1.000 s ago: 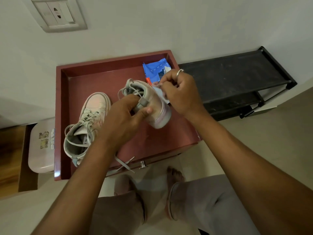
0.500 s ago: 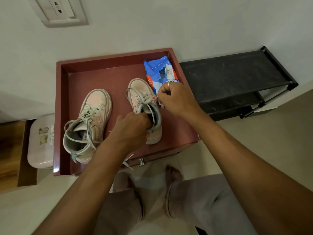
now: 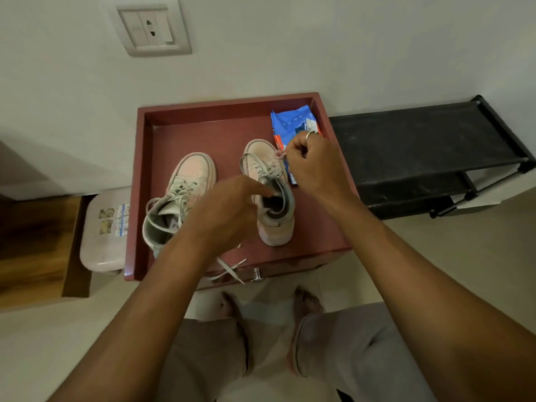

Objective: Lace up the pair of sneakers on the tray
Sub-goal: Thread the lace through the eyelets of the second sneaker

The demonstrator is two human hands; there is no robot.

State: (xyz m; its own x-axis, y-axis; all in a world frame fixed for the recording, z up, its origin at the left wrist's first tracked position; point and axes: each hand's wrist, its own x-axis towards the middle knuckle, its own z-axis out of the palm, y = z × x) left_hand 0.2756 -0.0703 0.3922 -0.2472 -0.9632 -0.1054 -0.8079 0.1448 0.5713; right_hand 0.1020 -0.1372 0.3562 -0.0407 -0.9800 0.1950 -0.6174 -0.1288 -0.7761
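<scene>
Two pale pink sneakers stand toes-away on a dark red tray (image 3: 203,126). The left sneaker (image 3: 185,187) has loose grey laces, and its lace ends (image 3: 232,269) hang over the tray's front edge. The right sneaker (image 3: 268,181) stands upright beside it. My left hand (image 3: 229,213) hovers over the right sneaker's opening with its forefinger stretched onto the tongue. My right hand (image 3: 313,166) pinches a lace end at that sneaker's right side, near the upper eyelets.
A blue packet (image 3: 290,123) lies in the tray's far right corner. A black shoe rack (image 3: 420,152) stands to the right, a pale stool (image 3: 101,233) and wooden furniture (image 3: 32,245) to the left. A wall socket (image 3: 150,27) is above. My bare feet stand below the tray.
The right sneaker, held tipped up a second ago, now stands flat on the tray. My left hand let go of its heel and points into its opening. My right hand keeps pinching the lace.
</scene>
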